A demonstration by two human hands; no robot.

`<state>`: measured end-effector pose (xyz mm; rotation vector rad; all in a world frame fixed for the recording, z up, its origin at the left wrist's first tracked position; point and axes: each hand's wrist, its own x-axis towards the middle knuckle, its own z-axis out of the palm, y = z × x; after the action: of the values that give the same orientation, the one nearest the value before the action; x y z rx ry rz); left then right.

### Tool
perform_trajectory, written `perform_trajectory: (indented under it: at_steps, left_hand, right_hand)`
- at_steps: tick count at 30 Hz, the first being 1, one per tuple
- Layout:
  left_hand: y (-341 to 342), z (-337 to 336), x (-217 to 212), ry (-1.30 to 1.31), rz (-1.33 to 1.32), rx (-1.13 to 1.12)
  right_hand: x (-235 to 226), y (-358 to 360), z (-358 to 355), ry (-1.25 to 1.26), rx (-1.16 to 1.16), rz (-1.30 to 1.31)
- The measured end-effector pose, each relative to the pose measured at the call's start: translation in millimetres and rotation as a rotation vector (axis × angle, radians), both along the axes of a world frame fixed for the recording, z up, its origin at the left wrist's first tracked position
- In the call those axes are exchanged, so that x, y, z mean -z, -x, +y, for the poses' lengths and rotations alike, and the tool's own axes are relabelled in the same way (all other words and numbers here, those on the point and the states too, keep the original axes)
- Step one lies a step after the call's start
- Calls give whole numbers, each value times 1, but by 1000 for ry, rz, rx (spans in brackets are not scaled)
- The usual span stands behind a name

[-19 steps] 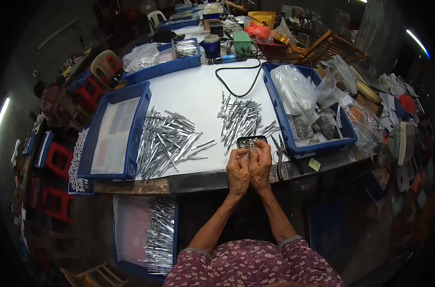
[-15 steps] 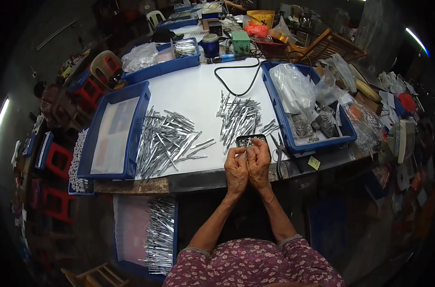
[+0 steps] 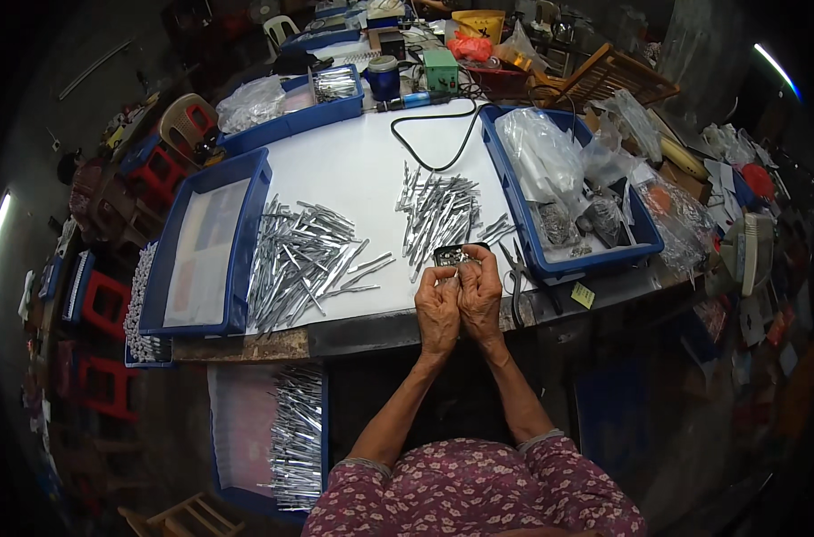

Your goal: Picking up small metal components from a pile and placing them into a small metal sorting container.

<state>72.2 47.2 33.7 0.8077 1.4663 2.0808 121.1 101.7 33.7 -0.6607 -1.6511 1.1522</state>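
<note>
- Both forearms rise from the lower edge and converge, so the two hands meet side by side over the near edge of the white surface (image 3: 353, 170).
- The left hand (image 3: 437, 309) stands upright, back toward the camera, its fingers curled inward and pinched onto a small metal piece (image 3: 452, 262) at the fingertips.
- The right hand (image 3: 480, 295) presses against the left, knuckles up, fingers bent over the top of the same small piece, gripping it too.
- The piece is held just in front of a small dark tray (image 3: 457, 253) that lies on the surface right behind the fingertips; what exactly it is cannot be told.
- A heap of silvery metal parts (image 3: 439, 208) lies just beyond the hands, and a larger heap (image 3: 308, 259) lies to the left, well apart from them.
- Pliers (image 3: 514, 282) lie just right of the right hand, beside a blue bin (image 3: 595, 264) of plastic bags.
- An empty-looking blue tray (image 3: 241, 251) borders the larger heap.
</note>
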Motion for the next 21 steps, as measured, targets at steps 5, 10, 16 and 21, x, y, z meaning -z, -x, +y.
perform_trajectory:
  at_steps: [5,10,16,21]
  left_hand:
    - [-2,-1,-6,23,-24,38]
    - [0,-4,-9,61,-59,83]
    - [3,-1,-8,-42,-174,185]
    - [11,-3,-10,-77,-304,209]
  right_hand:
    - [1,1,7,-135,83,-5]
    - [-12,1,6,29,21,26]
    - [-11,-4,10,220,-82,66]
    - [-12,-3,5,79,-180,47]
